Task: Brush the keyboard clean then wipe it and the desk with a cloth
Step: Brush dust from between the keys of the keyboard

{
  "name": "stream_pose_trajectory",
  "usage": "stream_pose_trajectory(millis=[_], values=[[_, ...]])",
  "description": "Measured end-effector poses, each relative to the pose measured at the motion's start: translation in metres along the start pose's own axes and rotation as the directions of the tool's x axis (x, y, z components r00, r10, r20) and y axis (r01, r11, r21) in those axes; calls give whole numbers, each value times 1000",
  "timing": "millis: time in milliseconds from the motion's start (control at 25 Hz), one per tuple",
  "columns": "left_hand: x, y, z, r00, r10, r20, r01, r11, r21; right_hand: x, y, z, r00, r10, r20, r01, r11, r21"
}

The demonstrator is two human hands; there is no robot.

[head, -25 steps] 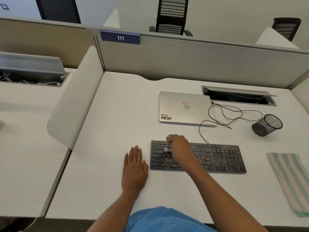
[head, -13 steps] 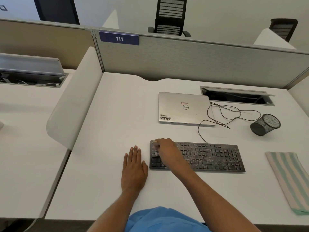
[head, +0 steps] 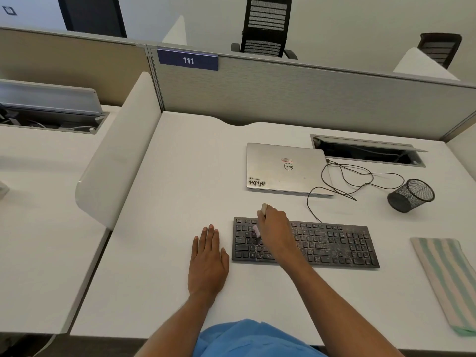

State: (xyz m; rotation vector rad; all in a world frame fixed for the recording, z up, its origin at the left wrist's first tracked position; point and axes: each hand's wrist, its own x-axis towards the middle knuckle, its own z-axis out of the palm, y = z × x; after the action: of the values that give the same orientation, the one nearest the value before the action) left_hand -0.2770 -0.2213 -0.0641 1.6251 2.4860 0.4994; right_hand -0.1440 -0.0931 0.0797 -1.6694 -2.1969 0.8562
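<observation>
Keyboard [head: 334,244] runs parallel to the table's [head: 180,176] near edge (laptop [head: 283,168] behind); right hand [head: 274,228] pinches brush [head: 256,231], left hand [head: 208,256] flat, fingers [head: 211,235] together.

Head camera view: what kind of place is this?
Probably an open-plan office: a desk walled by a grey partition with a number plate reading 111, a closed laptop and keyboard, office chairs beyond.

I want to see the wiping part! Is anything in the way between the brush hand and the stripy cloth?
Nothing visible does. Between the right hand, gripping the brush, and the striped cloth lie only the flat keyboard and bare desk. The tipped mesh cup and the cable sit farther back.
</observation>
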Motion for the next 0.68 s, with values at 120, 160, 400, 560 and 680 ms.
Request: stream_pose_trajectory(millis=[120, 160, 400, 560, 680], values=[[0, 1, 0, 1000, 4, 3, -4, 1000, -3, 2, 0, -6, 997, 40, 63, -34, 995, -91], [0, 0, 0, 1000, 2, 4, -2, 1000, -4, 3, -1, -10, 994, 58, 91, -46, 991, -125], [0, 0, 0, 1000, -1, 7, 1, 1000, -4, 10, -4, -7, 999, 3, -39, -2, 1000, 7], [0, 0, 1, 1000, 4, 2, -4, 1000, -12, 4, 5, 4, 1000, -7, -17, 8, 997, 82], [-1, -1, 1, 1000, 3, -2, -3, 1000, -21, -4, 9, 0, 999, 5, 34, -5, 1000, 0]])
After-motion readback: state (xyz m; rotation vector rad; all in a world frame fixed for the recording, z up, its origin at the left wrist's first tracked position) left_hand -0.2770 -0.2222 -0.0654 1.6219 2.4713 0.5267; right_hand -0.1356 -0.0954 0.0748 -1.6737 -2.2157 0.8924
